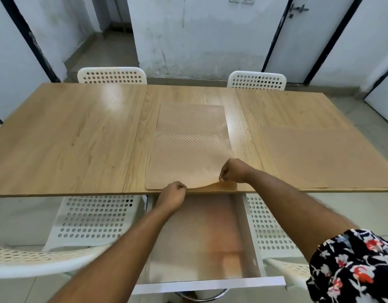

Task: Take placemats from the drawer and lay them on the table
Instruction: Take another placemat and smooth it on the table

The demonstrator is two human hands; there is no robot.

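Glossy wood-grain table [68, 138]; translucent embossed plastic placemat [188, 149]

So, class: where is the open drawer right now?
In the head view, the drawer sits pulled out under the table's near edge, centre, between two white chairs.

No readable text, label, brand or number shows on anything here.

2 white perforated chairs [111, 75] [257, 79] at far side, 2 more [88, 219] [269, 224] near side; door w/ latch [298, 9] back right.
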